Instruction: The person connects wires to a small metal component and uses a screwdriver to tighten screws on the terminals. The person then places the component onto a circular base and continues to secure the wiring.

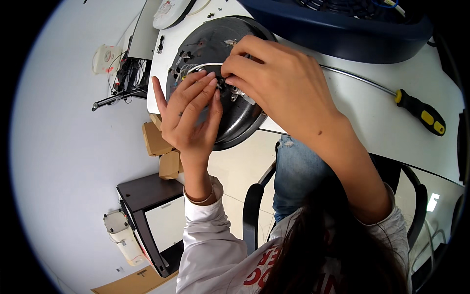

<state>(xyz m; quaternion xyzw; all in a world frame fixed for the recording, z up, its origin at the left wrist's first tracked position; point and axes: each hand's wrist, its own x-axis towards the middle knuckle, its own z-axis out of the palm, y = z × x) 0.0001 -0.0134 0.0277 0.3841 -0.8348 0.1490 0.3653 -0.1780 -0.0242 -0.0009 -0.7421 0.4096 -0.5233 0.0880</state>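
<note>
Over a round black metal housing (235, 122) my two hands meet, fingertips almost touching. My left hand (188, 108) is closed in a pinch at a small dark part (220, 84), with its little finger stretched out. From above right, my right hand (284, 81) bends its thumb and fingers together at the same spot; what they grip is hidden behind them. A thin white wire (210, 64) curves to the right fingertips. Beside the fingers, a small shiny metal bracket (235, 97) sits on the housing, and more wires (186, 73) lie under my left fingers.
A screwdriver (418, 110) with a black and yellow handle lies on the white table (362, 93), right of my hands. A large dark blue casing (338, 34) stands behind. Small dark pieces (210, 15) and a white round part (171, 11) are at the far left.
</note>
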